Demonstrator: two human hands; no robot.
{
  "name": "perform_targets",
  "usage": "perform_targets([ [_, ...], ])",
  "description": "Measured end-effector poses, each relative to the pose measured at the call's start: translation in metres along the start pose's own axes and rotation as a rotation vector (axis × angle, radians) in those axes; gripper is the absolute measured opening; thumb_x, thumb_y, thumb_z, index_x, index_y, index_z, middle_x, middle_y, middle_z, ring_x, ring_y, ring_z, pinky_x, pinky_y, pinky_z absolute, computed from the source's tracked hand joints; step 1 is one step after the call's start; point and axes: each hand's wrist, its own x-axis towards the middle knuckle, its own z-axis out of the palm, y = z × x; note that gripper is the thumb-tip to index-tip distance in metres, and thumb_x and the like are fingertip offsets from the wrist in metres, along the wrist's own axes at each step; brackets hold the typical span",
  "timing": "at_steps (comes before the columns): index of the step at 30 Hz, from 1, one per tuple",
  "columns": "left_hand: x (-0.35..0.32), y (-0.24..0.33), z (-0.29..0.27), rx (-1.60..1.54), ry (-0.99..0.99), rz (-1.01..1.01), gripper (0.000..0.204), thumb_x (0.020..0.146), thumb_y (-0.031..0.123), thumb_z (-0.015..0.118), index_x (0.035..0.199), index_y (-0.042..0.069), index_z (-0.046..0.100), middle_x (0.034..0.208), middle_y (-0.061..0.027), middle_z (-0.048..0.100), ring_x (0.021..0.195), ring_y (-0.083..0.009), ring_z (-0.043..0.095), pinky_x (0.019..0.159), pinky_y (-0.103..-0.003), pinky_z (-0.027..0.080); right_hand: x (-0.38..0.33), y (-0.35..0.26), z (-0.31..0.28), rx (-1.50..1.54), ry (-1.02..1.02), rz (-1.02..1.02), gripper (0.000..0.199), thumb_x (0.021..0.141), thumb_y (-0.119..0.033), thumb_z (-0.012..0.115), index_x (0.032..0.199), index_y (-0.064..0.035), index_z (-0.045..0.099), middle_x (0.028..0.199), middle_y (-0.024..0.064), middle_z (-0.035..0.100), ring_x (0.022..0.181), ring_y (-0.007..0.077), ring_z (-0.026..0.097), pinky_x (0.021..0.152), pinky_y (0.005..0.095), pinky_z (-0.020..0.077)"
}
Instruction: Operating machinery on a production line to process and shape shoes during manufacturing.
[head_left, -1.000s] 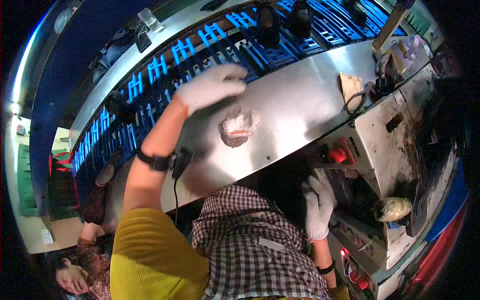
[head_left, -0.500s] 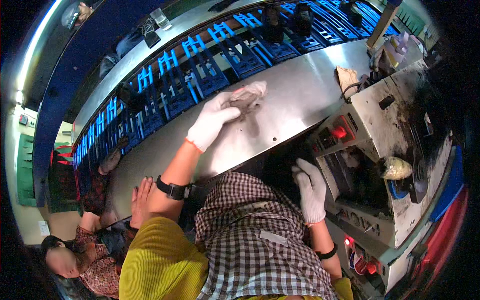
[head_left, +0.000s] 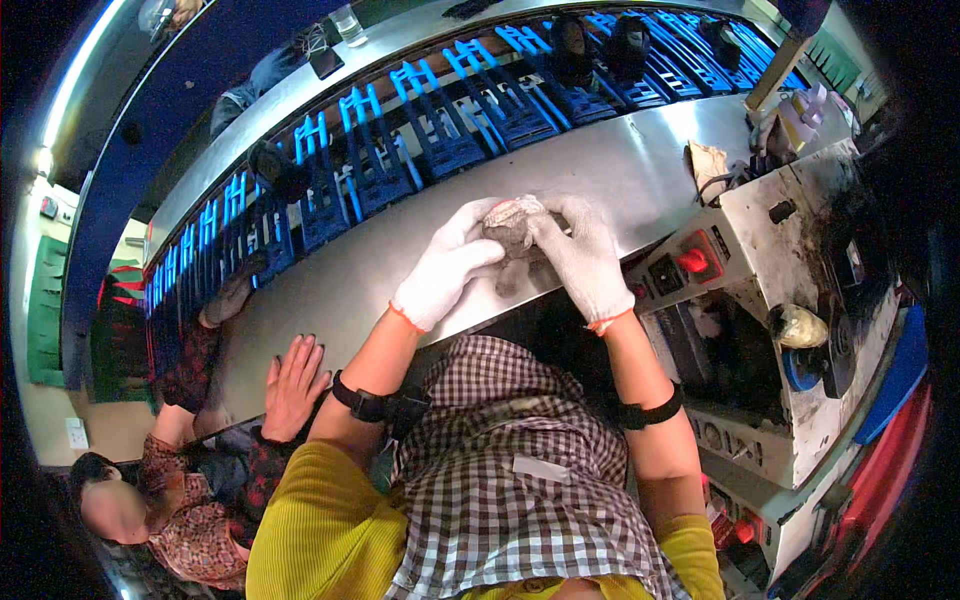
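Both my hands wear white knit gloves with orange cuffs and are raised over the metal work surface (head_left: pixel 480 190). Between them is a crumpled grey-and-white cloth-like wad (head_left: pixel 510 238); its exact kind I cannot make out. My left hand (head_left: pixel 445 265) grips the wad's left side, thumb across its front. On the other side, my right hand (head_left: pixel 580 258) has its thumb and fingers closed on the wad's right edge. The fingertips behind the wad are hidden.
A long row of blue-lit forked holders (head_left: pixel 415 120) runs behind the metal surface. To the right stands a stained metal machine (head_left: pixel 770 230) with a red lit switch (head_left: pixel 692 260). At left, a co-worker's bare hand (head_left: pixel 295 385) rests on the surface, and their other hand reaches toward the holders.
My right hand has risen from beside the machine to take hold of the wad. My left hand, still gripping it, has come slightly nearer and lower. The view has shifted a little.
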Motion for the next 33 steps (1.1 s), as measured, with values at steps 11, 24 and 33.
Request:
perform_targets([
  [11, 0.016, -0.003, -0.021, 0.354, 0.405, 0.188, 0.014, 0.094, 0.004, 0.065, 0.104, 0.004, 0.055, 0.092, -0.0015, 0.06, 0.08, -0.0063, 0.058, 0.069, -0.022, 0.05, -0.007, 0.024, 0.022, 0.093, 0.159, -0.077, 0.004, 0.09, -0.003, 0.066, 0.093, -0.0031, 0.069, 0.086, 0.0106, 0.07, 0.086, 0.0234, 0.07, 0.08, 0.0342, 0.0549],
  [24, 0.005, -0.011, -0.018, 0.387, 0.267, 0.312, 0.025, 0.09, -0.001, 0.065, 0.113, 0.0, 0.057, 0.11, -0.0096, 0.064, 0.104, -0.0144, 0.062, 0.094, -0.03, 0.053, -0.008, 0.008, 0.03, 0.205, -0.087, 0.012, 0.01, 0.087, 0.0, 0.067, 0.092, -0.0021, 0.058, 0.093, 0.0062, 0.065, 0.077, 0.0125, 0.061, 0.072, 0.0302, 0.0533],
  [33, 0.014, -0.022, 0.01, 0.363, 0.588, 0.328, 0.014, 0.095, 0.009, 0.065, 0.1, 0.002, 0.054, 0.089, -0.0031, 0.059, 0.084, -0.0109, 0.054, 0.076, -0.028, 0.05, -0.043, 0.001, 0.031, 0.441, -0.105, -0.033, 0.023, 0.088, 0.005, 0.064, 0.1, -0.0081, 0.051, 0.09, 0.0, 0.051, 0.081, 0.0105, 0.05, 0.074, 0.029, 0.0477],
])
